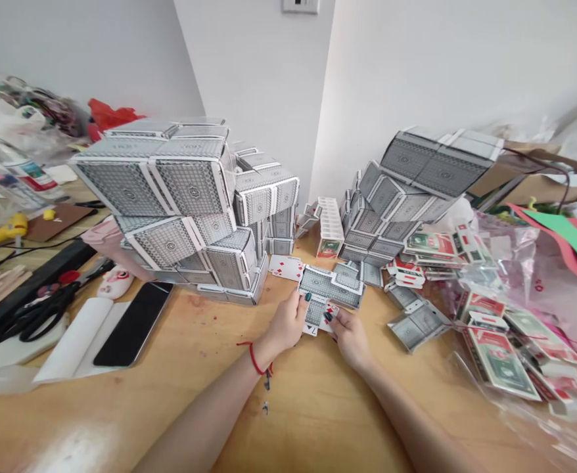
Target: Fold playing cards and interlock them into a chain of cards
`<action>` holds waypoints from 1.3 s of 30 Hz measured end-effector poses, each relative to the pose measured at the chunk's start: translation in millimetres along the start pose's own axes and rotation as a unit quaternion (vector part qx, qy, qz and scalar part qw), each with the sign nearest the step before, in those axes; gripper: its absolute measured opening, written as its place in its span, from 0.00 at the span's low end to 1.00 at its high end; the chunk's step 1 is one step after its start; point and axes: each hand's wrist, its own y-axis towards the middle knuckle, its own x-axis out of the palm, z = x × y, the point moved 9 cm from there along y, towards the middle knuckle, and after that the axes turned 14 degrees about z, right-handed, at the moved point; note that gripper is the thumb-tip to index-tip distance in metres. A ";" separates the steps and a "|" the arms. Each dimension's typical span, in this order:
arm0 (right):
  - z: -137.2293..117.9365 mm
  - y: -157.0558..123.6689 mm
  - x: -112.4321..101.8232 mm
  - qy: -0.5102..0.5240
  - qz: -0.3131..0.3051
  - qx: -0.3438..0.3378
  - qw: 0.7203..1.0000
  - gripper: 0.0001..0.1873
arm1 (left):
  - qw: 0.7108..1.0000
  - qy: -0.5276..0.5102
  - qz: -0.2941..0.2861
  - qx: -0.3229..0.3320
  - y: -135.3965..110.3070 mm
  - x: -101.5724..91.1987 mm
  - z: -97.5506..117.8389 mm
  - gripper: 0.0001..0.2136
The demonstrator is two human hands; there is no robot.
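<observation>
Low over the wooden table (pixel 313 407), both my hands grip a small group of grey-backed playing cards (pixel 315 306). My left hand (pixel 287 322) pinches its left side, thumb on top. On the right side, my right hand (pixel 351 336) is closed on a five of diamonds (pixel 335 307), its thumb across the face. A card marked 7 (pixel 310 330) sticks out at the bottom. Directly beyond the hands lies a flat piece of joined grey cards (pixel 322 282), partly overlapped by the held ones. Face-up diamond cards (pixel 286 268) rest to its left.
Tall stacks of card boxes stand left (pixel 170 190) and right (pixel 419 164), with a white-edged card row (pixel 330 226) between. At left lie a phone (pixel 133 325), black scissors (pixel 54 309) and a yellow glue gun (pixel 2 233). Card packs (pixel 503 358) and plastic bags crowd the right.
</observation>
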 end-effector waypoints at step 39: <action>2.4 -14.9 49.3 0.268 -0.158 0.220 0.925 0.23 | 0.966 -0.213 0.009 -0.147 1.9 -4.7 -12.1 0.14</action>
